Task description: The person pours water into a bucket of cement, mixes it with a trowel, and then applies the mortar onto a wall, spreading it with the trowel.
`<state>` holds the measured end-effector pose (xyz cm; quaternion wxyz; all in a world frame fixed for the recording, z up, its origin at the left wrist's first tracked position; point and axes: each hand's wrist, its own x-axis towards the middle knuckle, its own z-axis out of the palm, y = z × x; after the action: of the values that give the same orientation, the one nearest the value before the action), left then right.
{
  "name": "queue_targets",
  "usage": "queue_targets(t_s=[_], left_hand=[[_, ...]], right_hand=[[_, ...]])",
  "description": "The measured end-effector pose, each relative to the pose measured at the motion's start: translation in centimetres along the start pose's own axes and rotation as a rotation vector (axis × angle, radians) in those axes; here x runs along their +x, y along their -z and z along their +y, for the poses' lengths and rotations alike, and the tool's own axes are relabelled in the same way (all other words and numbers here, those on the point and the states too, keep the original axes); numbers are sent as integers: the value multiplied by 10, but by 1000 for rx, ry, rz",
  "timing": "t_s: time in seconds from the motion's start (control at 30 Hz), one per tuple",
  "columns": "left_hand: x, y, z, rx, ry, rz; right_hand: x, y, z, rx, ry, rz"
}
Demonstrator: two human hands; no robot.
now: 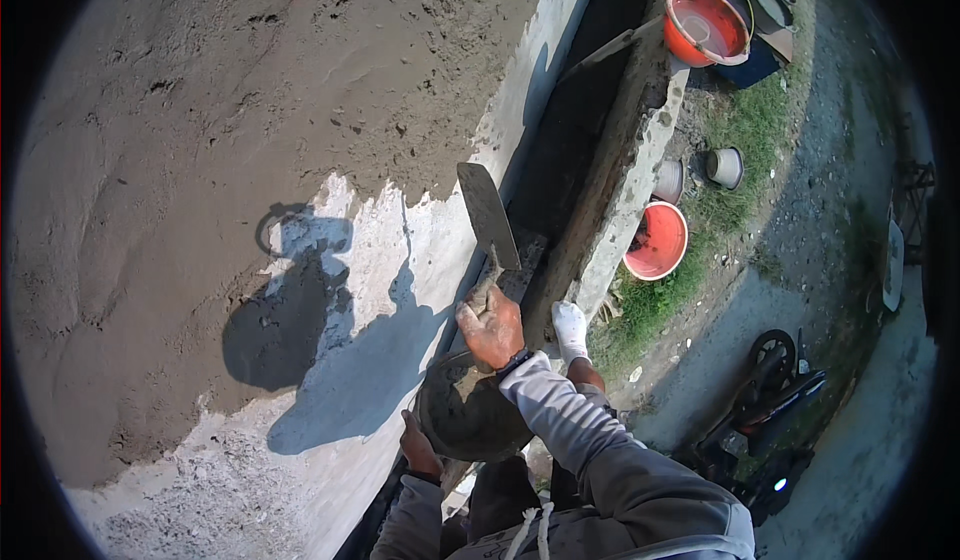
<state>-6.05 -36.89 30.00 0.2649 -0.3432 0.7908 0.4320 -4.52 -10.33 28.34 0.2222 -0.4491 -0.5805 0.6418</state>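
Observation:
My right hand (490, 328) is closed around the mortar-caked handle of a trowel (487, 215). The flat metal blade points away from me, close to the wall's pale bare surface (440, 240). Below it, my left hand (420, 448) grips the left edge of a dark bucket (478, 452) with grey mortar inside. Wet grey mortar (180, 180) covers much of the wall on the left, ending in a ragged edge. My shadow, with the trowel's, falls across mortar and bare wall.
A foot in a white sock (570, 330) is at the rough concrete ledge (625, 175). A red-orange basin (675, 30) sits at the ledge's far end. Lower down are another red bucket (668, 245), pale buckets (725, 167), grass and a parked motorcycle (770, 400).

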Motion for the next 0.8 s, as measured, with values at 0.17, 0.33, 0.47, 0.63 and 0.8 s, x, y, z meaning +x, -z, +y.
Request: queue_targets(t_s=[0.17, 0.33, 0.47, 0.63, 0.8], left_hand=[[-3, 29, 21, -137, -42, -354], [10, 27, 32, 250, -409, -315], [-110, 10, 123, -119, -421, -444], [-107, 44, 146, 607, -1197, -302], [-142, 76, 165, 827, -1631, -87]], right_hand=[[-79, 81, -2, -364, 56, -113], [-136, 163, -38, -675, 253, -213], [-160, 175, -87, -1111, 358, -515], [-138, 107, -122, -1316, 58, -580], [-183, 55, -134, -1322, 166, -808]])
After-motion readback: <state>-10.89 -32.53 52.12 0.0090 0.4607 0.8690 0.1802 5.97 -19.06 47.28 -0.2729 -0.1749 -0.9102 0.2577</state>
